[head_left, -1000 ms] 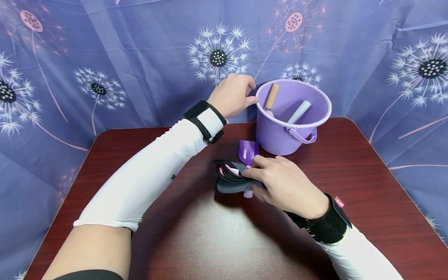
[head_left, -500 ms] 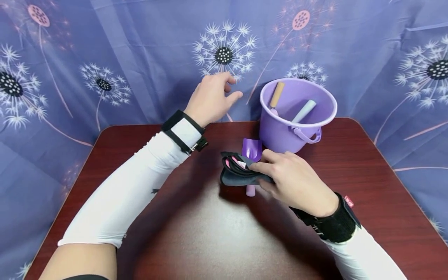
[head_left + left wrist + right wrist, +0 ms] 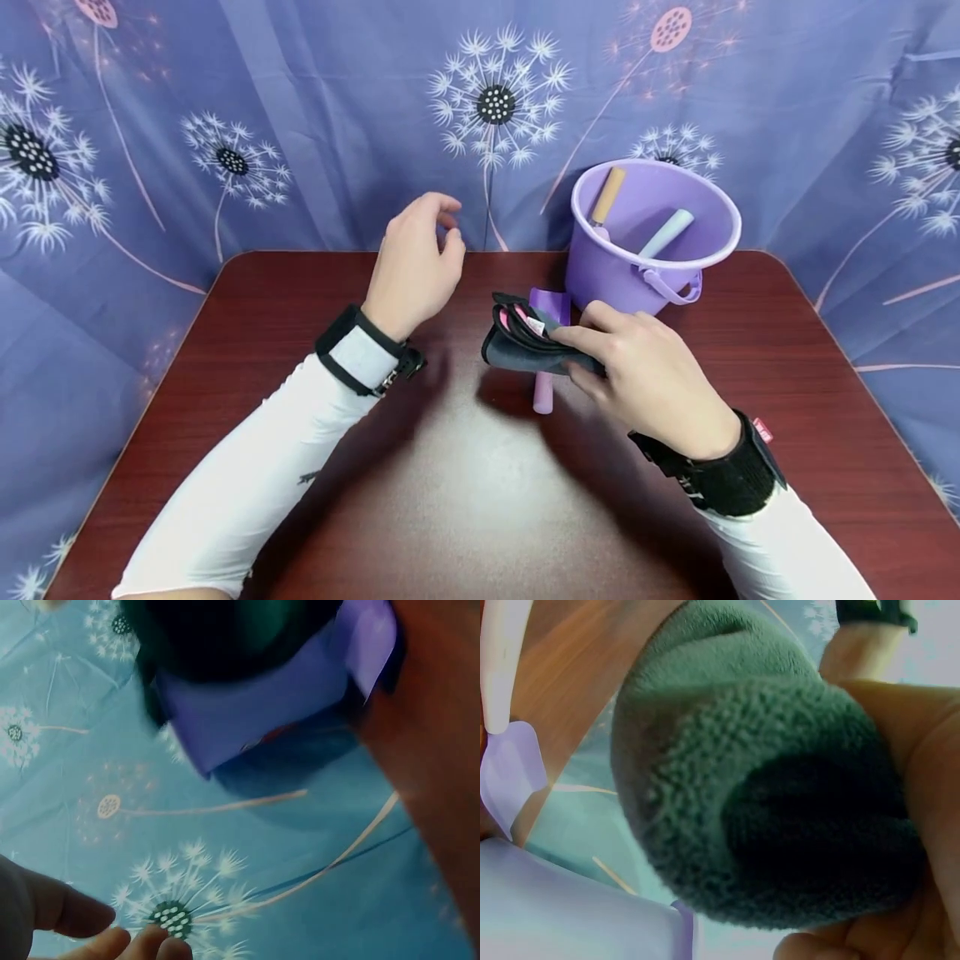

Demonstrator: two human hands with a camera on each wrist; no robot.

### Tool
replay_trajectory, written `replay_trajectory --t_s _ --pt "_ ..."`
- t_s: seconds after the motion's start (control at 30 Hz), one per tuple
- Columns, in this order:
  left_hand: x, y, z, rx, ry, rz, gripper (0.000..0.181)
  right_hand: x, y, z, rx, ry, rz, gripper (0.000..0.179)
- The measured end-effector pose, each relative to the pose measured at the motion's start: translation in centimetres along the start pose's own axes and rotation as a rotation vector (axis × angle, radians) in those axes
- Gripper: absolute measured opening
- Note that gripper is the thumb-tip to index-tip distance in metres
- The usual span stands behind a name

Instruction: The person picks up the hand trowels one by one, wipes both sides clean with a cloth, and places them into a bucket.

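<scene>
My right hand point(image 3: 648, 375) pinches a folded dark grey fabric bundle point(image 3: 525, 354) with black edging, pink bits and a small white label. In the right wrist view the bundle point(image 3: 727, 772) looks fuzzy and rounded, its kind unclear. Below it on the table lies a small purple shovel point(image 3: 543, 393), pale handle toward me, its middle hidden by the bundle. My left hand point(image 3: 416, 258) hovers over the table's back left part, fingers loosely bent and holding nothing. Its thumb and fingertips point(image 3: 75, 907) show at a corner of the left wrist view.
A purple bucket point(image 3: 611, 271) stands at the table's back right, its handle hanging at the front. Inside lean a tool with a wooden handle point(image 3: 607, 196) and another with a pale blue handle point(image 3: 666, 233). A floral curtain point(image 3: 337, 125) hangs behind the dark red table point(image 3: 450, 517).
My left hand has drawn back from beside the bucket rim, moving left and toward me. The right hand keeps hold of the fabric bundle above the shovel. The view has shifted slightly.
</scene>
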State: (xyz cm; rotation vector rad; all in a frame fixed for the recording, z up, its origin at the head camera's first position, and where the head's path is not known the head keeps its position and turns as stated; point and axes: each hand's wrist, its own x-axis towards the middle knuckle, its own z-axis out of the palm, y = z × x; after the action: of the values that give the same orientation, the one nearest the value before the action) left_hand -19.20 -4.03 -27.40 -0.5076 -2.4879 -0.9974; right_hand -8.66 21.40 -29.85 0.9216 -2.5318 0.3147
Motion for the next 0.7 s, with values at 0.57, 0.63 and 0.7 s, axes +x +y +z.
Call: replay_trajectory --t_s 0.57,0.63,0.7 --pt "-8.1 -0.7 7.3 0.035 -0.366 -0.174 0.045 0.2 0.1 -0.2 -0.023 0.324 0.233 0.029" --pt "-8.5 -0.3 8.4 0.075 -0.404 -0.164 0.051 0.2 0.1 -0.3 -0.022 0.325 0.238 0.030" --pt "-8.8 0.1 9.4 0.109 -0.430 -0.145 0.050 0.2 0.1 -0.3 -0.020 0.326 0.236 0.030"
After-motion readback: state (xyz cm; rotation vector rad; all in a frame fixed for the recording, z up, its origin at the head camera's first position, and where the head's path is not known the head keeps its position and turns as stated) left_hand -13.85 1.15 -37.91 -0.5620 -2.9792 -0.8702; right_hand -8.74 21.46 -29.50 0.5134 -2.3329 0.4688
